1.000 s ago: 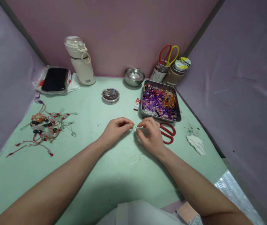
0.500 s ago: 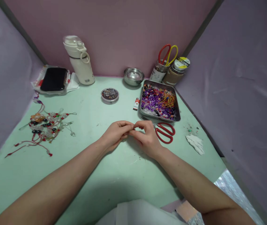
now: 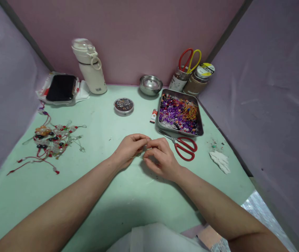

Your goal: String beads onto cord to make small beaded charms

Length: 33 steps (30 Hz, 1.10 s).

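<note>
Thin cord (image 3: pixel 138 156) pinched narrowly between fingertips by left hand (image 3: pixel 129 151) and right hand (image 3: pixel 163 158), red-handled scissors (image 3: pixel 175 141) laid at their three o'clock, bead-filled tray (image 3: pixel 181 132) set at one o'clock.

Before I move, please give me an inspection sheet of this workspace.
Surface: green table, small specks near the hands and at right
Things at hand: fine thread at the fingers; tray with beads and tangled strings; scissors beside right hand; beadwork at left
Clutter: phone, bottle, bowl, round tin, crumpled tissue, two jars, one holding red and yellow handles
Hands: left hand pinches the thread; right hand works close against it, grip partly hidden
Cables: nothing seen
Surroundings: pink wall behind, lilac sheets at both sides
</note>
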Motion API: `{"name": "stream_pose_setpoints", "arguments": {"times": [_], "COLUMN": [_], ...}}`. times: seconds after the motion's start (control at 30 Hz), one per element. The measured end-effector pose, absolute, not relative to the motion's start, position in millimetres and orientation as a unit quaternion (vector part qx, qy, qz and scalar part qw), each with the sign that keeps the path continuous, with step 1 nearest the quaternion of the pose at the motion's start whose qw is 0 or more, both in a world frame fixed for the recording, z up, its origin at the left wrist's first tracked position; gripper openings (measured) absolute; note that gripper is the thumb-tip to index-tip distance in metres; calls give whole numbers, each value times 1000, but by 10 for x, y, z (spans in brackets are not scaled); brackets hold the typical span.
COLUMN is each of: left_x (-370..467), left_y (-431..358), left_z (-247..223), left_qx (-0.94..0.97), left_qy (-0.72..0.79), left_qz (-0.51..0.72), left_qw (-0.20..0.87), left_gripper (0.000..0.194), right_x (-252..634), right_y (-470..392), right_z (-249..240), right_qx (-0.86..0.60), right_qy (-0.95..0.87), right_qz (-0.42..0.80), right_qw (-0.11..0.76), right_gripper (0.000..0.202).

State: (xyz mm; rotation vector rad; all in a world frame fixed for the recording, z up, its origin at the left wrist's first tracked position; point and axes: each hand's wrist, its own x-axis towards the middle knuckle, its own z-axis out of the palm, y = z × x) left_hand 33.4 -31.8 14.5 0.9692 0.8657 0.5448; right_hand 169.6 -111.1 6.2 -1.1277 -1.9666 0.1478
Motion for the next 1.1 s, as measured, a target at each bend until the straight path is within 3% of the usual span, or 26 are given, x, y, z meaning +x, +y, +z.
{"name": "stream_pose_setpoints", "arguments": {"times": [0.3,1.1], "left_x": [347,346], "left_y": [-302,-379], "left_z": [81,120], "left_qx": [489,632], "left_qy": [407,443], "left_qz": [326,358], "left_qw": [700,525], "left_gripper": [16,11], "right_x": [1644,1632], "right_y": [-1119,-1043], "right_z": [34,13], "right_qx": [-535,-608], "right_qy": [-672,-551], "right_qz": [130,243], "right_qw": [495,518], "right_gripper": [12,15]}}
